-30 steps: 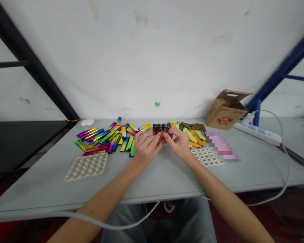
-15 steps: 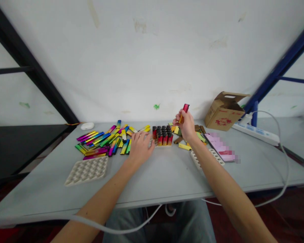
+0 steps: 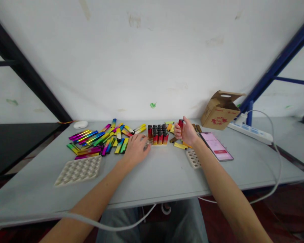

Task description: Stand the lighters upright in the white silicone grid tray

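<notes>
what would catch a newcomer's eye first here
The loose heap of shiny rainbow-coloured sticks on the left of the grey table stands out first. Just right of it is a neat upright block of red-and-black tubes, with the left hand beside it and the right hand gripping one red tube. Further right, a phone shows a bright pink screen.

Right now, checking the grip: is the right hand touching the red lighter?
Touching: in the head view, the right hand closes around the red lighter.
</notes>
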Motion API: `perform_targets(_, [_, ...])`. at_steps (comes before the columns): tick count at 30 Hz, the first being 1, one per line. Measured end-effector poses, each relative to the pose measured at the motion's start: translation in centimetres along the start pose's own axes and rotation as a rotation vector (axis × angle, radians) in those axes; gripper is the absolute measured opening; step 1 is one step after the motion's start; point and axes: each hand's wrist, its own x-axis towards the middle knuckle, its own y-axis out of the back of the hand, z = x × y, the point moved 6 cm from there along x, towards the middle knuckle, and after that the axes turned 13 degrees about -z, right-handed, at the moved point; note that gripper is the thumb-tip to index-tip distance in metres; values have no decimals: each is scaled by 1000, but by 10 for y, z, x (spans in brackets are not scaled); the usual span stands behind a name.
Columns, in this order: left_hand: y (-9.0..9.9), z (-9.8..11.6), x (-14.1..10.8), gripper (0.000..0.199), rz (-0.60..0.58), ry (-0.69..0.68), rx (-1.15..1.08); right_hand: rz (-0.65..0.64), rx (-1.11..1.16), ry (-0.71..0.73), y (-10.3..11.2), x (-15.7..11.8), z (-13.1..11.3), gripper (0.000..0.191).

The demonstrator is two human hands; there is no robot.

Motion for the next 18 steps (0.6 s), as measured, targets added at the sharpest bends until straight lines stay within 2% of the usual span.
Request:
perform_targets(7, [-3, -4, 0, 28, -16, 19, -6, -58, 55, -95, 1, 4, 10, 48])
perform_targets(12, [-5, -6, 0, 28, -26, 25, -6, -38, -6, -79, -1, 6, 11, 44])
perform_targets(18, [-3, -5, 0, 28, -35, 33, -17, 22, -48, 9, 0, 9, 10, 41])
